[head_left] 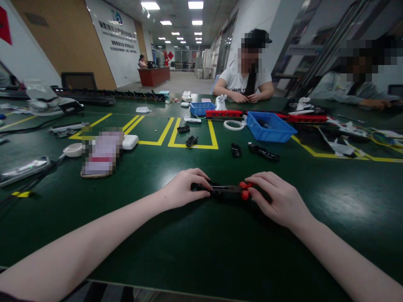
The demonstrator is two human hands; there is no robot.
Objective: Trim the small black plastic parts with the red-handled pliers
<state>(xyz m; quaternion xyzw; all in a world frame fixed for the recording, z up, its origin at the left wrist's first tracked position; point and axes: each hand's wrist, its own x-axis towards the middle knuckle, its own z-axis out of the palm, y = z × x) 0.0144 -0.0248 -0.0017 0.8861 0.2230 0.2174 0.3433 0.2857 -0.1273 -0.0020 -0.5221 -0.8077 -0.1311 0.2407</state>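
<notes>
A slim black-and-grey part (228, 189) lies level between my two hands, just above or on the green table. It has two red pieces (245, 191) at its right end; its kind I cannot make out. My left hand (185, 188) pinches the black left end between thumb and fingers, which partly cover it. With thumb and fingertips, my right hand (277, 197) grips the red pieces. Beyond my hands lie a short black part (236, 150) and a longer black part (263, 152). Two small black clustered parts (191, 141) rest inside a yellow-taped square.
A blue bin (270, 128) stands behind the loose parts, beside a white ring (234, 125) and a red strip (224, 113). To the left are a phone (103, 153), a white case (130, 142) and cables. A person (247, 79) sits across the table (201, 251), another at the right.
</notes>
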